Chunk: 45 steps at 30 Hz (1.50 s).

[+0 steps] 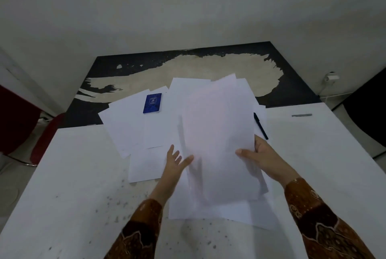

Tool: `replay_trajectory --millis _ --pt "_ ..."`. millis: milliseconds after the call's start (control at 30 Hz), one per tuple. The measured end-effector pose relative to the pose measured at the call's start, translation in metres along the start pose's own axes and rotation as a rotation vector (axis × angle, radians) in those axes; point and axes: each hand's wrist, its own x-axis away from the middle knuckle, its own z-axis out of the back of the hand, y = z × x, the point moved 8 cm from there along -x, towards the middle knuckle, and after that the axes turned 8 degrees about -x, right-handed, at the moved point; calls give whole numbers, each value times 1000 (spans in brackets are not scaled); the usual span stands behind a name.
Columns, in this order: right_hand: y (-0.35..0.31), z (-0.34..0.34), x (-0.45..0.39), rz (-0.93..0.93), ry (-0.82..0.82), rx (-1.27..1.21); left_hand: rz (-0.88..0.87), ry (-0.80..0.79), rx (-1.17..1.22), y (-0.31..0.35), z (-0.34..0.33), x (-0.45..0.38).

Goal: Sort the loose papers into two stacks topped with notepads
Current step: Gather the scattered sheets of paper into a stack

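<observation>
The right hand (264, 159) pinches a lifted sheaf of white paper sheets (217, 133) above the white table (313, 154); the left hand (177, 159) is spread open beside it. Squaring the edges with both hands before laying them down would likely help, with the small blue notepad (152, 103) lying on loose sheets to the left

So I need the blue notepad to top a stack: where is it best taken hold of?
Probably by its long side edges, from above: the blue notepad lies flat on the loose sheets, nothing on it. The open left hand is nearer.
</observation>
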Motion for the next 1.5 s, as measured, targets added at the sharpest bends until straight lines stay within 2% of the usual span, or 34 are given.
replay_trajectory --millis 100,200,300,400,500,700,867,1033,1167,1233,1367,1500 --pt "-26 -4 18 7 -107 23 -36 -188 83 19 -10 6" --pt "-28 9 25 28 -47 35 -135 -234 152 31 -24 20" --pt "-17 32 26 79 150 76 -188 -19 167 35 -17 31" --pt "-4 40 35 168 331 101 -262 172 72 42 -14 45" --pt "9 30 48 229 392 19 -346 274 21 48 -16 61" --pt "25 30 69 256 377 -51 -485 330 -30 63 -22 93" --pt "12 29 81 344 359 -79 -554 468 -26 81 -33 111" --pt "6 45 86 345 355 -151 -420 493 77 62 -32 110" --pt "0 44 80 301 259 -123 -416 497 110 68 -39 113" --pt "1 33 79 271 210 -85 -395 556 127 74 -42 113" --pt "-1 28 80 282 224 -91 -435 685 85 84 -35 120" --pt "10 30 77 241 237 -128 -409 615 119 73 -32 112"
